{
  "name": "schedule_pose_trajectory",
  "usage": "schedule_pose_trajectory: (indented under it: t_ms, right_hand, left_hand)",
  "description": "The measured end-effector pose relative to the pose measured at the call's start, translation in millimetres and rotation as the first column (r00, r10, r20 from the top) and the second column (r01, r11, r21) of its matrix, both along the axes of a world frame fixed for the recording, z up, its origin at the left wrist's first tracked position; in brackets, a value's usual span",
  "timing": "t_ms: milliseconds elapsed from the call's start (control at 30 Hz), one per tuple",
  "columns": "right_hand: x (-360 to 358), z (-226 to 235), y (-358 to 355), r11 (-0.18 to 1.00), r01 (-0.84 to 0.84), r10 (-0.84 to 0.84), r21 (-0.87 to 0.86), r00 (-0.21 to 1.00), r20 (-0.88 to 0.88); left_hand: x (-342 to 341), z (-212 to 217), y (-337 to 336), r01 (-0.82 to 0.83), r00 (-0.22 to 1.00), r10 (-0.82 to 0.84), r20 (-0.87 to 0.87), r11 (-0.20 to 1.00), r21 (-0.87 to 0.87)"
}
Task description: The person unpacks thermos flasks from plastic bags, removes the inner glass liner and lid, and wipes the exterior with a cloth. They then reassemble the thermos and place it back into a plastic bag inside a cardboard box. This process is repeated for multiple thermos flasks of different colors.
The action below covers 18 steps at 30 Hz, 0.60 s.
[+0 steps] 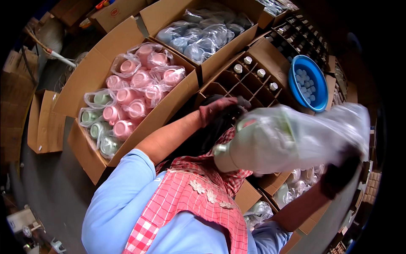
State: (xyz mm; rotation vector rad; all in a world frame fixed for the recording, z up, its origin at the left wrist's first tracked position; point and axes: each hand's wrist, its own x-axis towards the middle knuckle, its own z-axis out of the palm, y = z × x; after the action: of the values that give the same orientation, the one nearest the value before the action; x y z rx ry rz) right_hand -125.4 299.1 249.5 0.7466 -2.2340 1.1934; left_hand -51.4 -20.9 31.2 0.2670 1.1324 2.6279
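My right hand, in a dark glove, grips a clear plastic bag pulled over a pale bottle-shaped flask that lies tilted with its metal neck toward my chest. My left hand, in a pinkish glove, reaches forward over a carton with cardboard dividers. It is blurred, and whether it holds anything is unclear. A few cells of that carton hold white-capped bottles.
An open carton of bagged pink and green cups stands at left; another with bagged grey-blue cups lies behind it. A blue basin of white caps sits at right. More bagged items lie in boxes near my right forearm.
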Motion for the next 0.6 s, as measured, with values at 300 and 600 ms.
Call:
schedule_pose_trajectory:
  t_ms: [300, 600]
  right_hand:
    - [-26, -47, 93, 0.975, 0.218, -0.222, 0.042, 0.961, 0.165]
    - [-30, -238, 68, 0.881, 0.05, 0.304, -0.47, 0.701, 0.645]
  left_hand:
    - [50, 7, 56, -0.372, 0.904, 0.088, -0.417, 0.643, -0.669]
    - [50, 3, 53, -0.425, 0.887, 0.093, -0.453, 0.549, -0.72]
